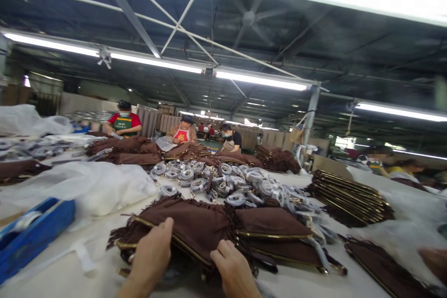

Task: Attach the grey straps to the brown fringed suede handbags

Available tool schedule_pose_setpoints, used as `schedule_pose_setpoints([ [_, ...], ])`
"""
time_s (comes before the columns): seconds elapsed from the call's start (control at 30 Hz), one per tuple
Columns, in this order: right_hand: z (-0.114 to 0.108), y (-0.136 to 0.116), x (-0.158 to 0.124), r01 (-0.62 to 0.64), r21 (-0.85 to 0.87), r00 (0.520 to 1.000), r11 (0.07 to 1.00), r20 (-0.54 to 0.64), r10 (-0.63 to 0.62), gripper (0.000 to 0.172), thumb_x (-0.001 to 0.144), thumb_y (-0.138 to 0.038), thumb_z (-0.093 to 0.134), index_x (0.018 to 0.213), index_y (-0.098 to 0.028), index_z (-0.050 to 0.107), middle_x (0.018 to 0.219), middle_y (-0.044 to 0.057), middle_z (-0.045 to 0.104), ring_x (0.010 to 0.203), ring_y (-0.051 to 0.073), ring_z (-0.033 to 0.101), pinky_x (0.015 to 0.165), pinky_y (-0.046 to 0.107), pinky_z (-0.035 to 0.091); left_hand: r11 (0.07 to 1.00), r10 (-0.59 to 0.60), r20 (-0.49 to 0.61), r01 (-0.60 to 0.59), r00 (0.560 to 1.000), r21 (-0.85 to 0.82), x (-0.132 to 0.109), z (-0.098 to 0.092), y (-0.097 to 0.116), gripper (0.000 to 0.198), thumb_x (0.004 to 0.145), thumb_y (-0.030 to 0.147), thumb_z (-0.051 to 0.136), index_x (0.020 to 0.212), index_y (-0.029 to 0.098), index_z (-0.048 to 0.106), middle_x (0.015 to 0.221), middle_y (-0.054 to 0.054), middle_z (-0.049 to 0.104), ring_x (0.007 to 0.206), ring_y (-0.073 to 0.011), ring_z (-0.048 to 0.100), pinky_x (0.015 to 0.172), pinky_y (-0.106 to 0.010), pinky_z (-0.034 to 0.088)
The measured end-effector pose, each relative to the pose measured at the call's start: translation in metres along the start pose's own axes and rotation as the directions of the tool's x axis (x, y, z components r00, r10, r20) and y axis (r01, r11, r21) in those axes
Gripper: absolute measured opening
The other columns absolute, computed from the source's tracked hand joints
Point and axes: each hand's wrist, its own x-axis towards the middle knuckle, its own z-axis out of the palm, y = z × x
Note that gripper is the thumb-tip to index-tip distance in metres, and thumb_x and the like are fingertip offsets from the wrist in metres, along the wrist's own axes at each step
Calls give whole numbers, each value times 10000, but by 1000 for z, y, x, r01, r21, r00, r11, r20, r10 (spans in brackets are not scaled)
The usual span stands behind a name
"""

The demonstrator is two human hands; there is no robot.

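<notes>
A dark brown fringed bag [195, 223] with a gold zip along its near edge lies in front of me, tilted on top of other brown bags. My left hand [153, 253] grips its near left edge, thumb out of sight beneath. Further right on the same zipped edge, my right hand [232, 263] has its fingers curled over the bag. Brown bags [275, 223] with gold zips are stacked just to the right, a short dark strap beside them. Behind the held bag spreads a heap of coiled straps [244, 181] in pale wrapping.
A blue tape dispenser [38, 230] stands at the left, with a white strip near it. Crumpled translucent plastic [104, 184] covers the table behind it. At right are stacked bags [349, 195] and another person's hand [435, 260]. Several co-workers sit across the table.
</notes>
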Motion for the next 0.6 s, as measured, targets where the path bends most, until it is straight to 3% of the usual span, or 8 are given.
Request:
schedule_pose_setpoints([
  [0.07, 0, 13, -12, -18, 16, 999, 1000, 31, 18, 158, 757, -104, 683, 791, -234, 601, 822, -7, 609, 774, 183, 553, 664, 269, 381, 990, -96, -61, 101, 994, 93, 11, -5, -39, 432, 887, 21, 225, 1181, 140, 518, 1054, -148, 694, 963, -264, 676, 776, -369, 509],
  [0.13, 1, 25, -21, -38, 12, 996, 999, 76, 37, 163, 770, -117, 679, 845, -251, 623, 850, -10, 622, 802, 181, 563, 690, 262, 381, 977, -148, -41, 152, 988, 150, 19, -6, -77, 445, 896, 37, 206, 1204, 129, 514, 1036, -153, 704, 947, -287, 683, 767, -401, 509],
  [0.2, -1, 35, -23, -35, 8, 987, 999, 156, 33, 180, 778, -121, 670, 885, -264, 642, 885, -7, 641, 827, 180, 580, 717, 255, 384, 981, -130, 46, 122, 990, 150, 21, -4, -105, 466, 886, 29, 237, 1250, 145, 504, 1093, -142, 696, 1002, -277, 668, 822, -405, 499],
  [0.27, -12, 40, -14, -24, 54, 958, 998, 286, 7, 201, 740, -146, 702, 890, -273, 664, 911, -5, 664, 852, 185, 602, 733, 249, 391, 990, -81, 107, 67, 991, 126, 22, -5, -118, 488, 849, 2, 295, 1240, 171, 534, 1138, -122, 681, 1056, -255, 643, 875, -390, 482],
  [0.37, -43, 40, 14, -154, 186, 888, 970, 456, 53, 238, 665, -196, 745, 879, -279, 686, 914, -19, 689, 848, 180, 630, 717, 230, 402, 994, -21, 23, 18, 1000, 104, 26, -11, -108, 471, 777, -34, 342, 1102, 159, 624, 1107, -121, 672, 1053, -259, 623, 897, -397, 469],
  [0.43, -64, 37, 39, -287, 231, 876, 929, 455, 158, 157, 725, -202, 673, 871, -261, 679, 866, -24, 691, 806, 160, 632, 707, 222, 403, 998, 66, -105, -63, 992, 32, 31, -11, -86, 430, 787, -15, 355, 1059, 161, 639, 1141, -120, 654, 1080, -252, 601, 940, -403, 455],
  [0.5, -77, 33, 64, -349, 258, 885, 901, 407, 226, 121, 789, -206, 594, 874, -244, 671, 851, -19, 696, 803, 156, 630, 725, 227, 402, 973, 198, -223, -218, 955, -71, 36, 0, -62, 365, 848, 70, 392, 1097, 201, 626, 1236, -96, 622, 1162, -235, 556, 1012, -400, 424],
  [0.6, -74, 23, 95, -366, 304, 884, 880, 410, 226, 136, 807, -211, 562, 877, -237, 676, 869, -10, 714, 827, 166, 635, 749, 233, 404, 895, 380, -280, -427, 881, -129, 40, 32, -37, 349, 830, 107, 479, 1121, 240, 617, 1273, -60, 625, 1182, -237, 554, 1033, -407, 424],
])
